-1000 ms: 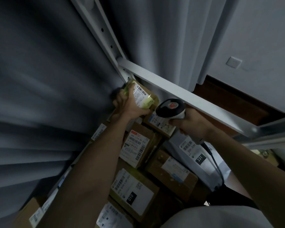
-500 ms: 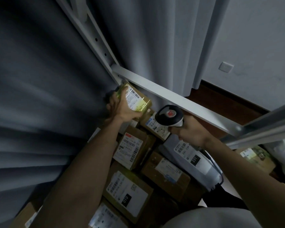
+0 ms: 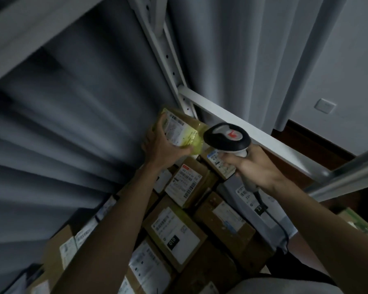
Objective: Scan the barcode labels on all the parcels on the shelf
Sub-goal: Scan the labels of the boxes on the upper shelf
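My left hand [image 3: 162,146] grips a small cardboard parcel [image 3: 182,129] at the far end of the shelf, tilting its white barcode label up; the label glows yellow-green. My right hand [image 3: 253,166] grips the handle of a black-and-white barcode scanner [image 3: 226,136], whose head sits just right of the parcel and points at it. Below my arms lie several brown parcels with labels, one with red print [image 3: 184,184], one marked 010 [image 3: 174,232], and a grey bag marked 231 [image 3: 254,199].
The white metal shelf upright [image 3: 168,60] and crossbar [image 3: 242,129] run just behind the held parcel. Grey curtains [image 3: 62,124] hang at left and behind. The scanner cable [image 3: 280,225] trails down past my right forearm. A green-printed box [image 3: 361,224] sits at the far right.
The view has swung, so the shelf frame now stands more upright. The scanner head has come closer to the held parcel, and the label's yellow-green glow looks stronger.
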